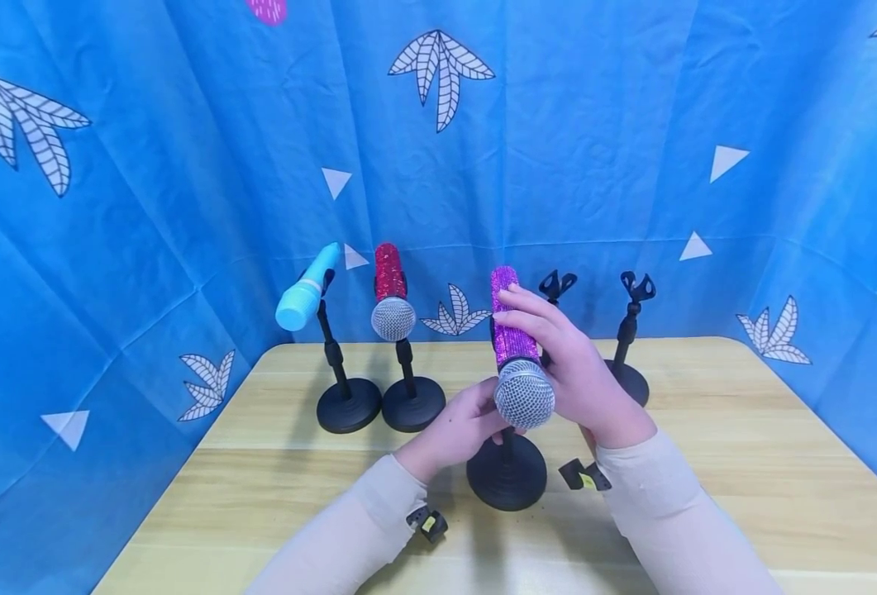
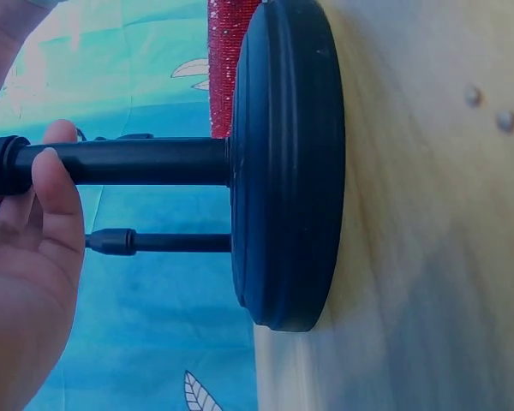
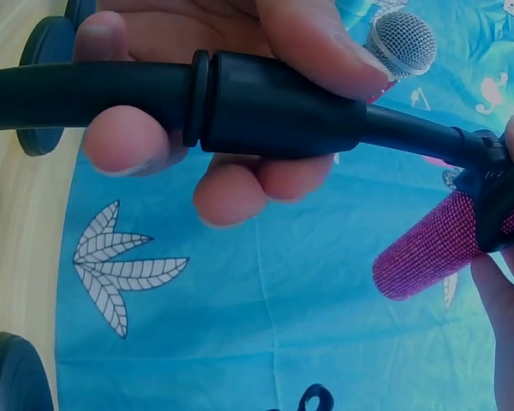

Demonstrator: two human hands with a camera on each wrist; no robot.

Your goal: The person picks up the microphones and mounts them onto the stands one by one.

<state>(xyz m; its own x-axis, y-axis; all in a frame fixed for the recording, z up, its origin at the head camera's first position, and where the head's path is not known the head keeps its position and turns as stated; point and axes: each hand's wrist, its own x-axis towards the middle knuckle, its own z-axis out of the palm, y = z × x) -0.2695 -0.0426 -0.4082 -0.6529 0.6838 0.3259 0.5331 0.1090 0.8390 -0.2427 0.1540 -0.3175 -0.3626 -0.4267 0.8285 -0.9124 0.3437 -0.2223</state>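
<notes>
A purple glittery microphone with a silver mesh head sits in the clip of a black desk stand, its head tilted down toward me. My left hand grips the stand's upright pole below the clip; the right wrist view shows its fingers and thumb around the thick collar. The fingers of my right hand curl over the microphone's handle, and its thumb is at the clip. The round base is beneath both hands, over the wooden table.
To the left, a light blue microphone and a red glittery microphone rest on black stands. Behind my right hand are two more stands with forked clips, one clip nearer and one farther right. A blue patterned curtain surrounds the table.
</notes>
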